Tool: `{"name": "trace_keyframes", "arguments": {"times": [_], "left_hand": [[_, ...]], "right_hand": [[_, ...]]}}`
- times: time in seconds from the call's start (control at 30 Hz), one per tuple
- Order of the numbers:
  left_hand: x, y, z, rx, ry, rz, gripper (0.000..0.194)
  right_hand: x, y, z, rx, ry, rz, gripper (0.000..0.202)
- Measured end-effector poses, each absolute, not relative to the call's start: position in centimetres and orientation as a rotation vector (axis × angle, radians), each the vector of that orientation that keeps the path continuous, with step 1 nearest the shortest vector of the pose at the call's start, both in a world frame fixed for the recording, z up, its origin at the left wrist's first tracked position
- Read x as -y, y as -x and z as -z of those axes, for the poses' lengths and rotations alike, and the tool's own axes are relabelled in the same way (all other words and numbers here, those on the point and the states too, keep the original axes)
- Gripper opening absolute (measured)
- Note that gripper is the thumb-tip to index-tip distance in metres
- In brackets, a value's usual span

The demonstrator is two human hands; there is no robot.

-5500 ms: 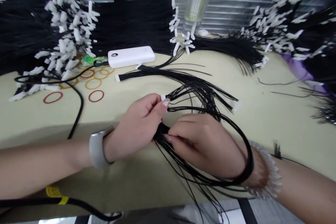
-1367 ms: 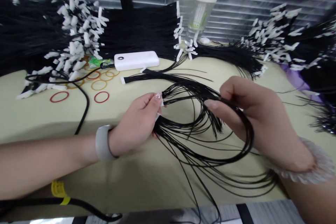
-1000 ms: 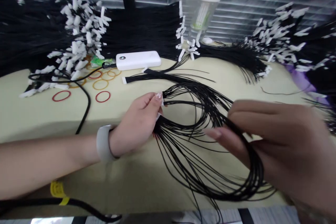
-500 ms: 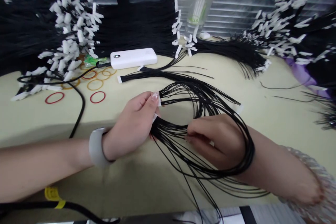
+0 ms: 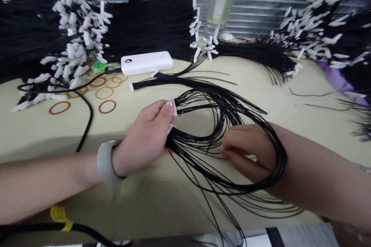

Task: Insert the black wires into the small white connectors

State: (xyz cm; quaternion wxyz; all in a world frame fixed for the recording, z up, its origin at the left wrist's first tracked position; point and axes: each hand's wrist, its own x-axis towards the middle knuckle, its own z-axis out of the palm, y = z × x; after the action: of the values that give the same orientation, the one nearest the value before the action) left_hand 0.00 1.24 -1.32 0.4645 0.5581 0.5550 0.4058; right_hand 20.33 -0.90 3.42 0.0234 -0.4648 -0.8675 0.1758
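So from where I sat on the remote end, the black wire bundle [image 5: 181, 139] was hanging between both hands, just above the surface [image 5: 130, 104]. The left hand [image 5: 145, 129] had its fingers clamped around the connector end: an upper white connector [image 5: 174, 108] poked out by the thumb, and a lower white connector [image 5: 170, 127] sat just under it. From there the wires fanned off to the right, long axis roughly side to side, then bent round into a big loop. The geometry that mattered to me was that the right hand [image 5: 249, 148] sat inside that loop, with the far bend lying across its wrist side, so it was the nearer hand to the bend while the left had the connectors. Its fingers were pinched closed, tips pointing back left at the bundle; honestly couldn't tell if a strand was caught between them. Loose strands trailed toward the near edge. Beyond the hands lay more bundled wires [image 5: 185, 80] and a white power bank, I think [image 5: 147, 63].
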Motion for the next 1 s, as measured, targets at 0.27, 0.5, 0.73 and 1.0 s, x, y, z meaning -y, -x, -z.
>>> {"name": "trace_keyframes", "arguments": {"times": [0.27, 0.5, 0.73, 1.0], "left_hand": [[-1.1, -0.1, 1.1, -1.392, -1.392, -0.99, 0.035], [-0.8, -0.2, 0.1, -1.479, -1.493, -0.906, 0.035], [-0.7, -0.1, 0.0, -1.464, -1.58, -0.922, 0.033], [-0.8, -0.2, 0.0, -1.445, -1.538, -0.905, 0.033]], "right_hand": [[1.2, -19.8, -2.3, 2.632, 1.199, -1.016, 0.01], [0.4, -16.6, -0.8, 2.393, 1.178, -1.319, 0.033], [0.8, -16.0, -0.4, 2.345, 1.158, -1.215, 0.027], [0.8, -16.2, -1.4, 2.52, 1.293, -0.884, 0.021]]}}
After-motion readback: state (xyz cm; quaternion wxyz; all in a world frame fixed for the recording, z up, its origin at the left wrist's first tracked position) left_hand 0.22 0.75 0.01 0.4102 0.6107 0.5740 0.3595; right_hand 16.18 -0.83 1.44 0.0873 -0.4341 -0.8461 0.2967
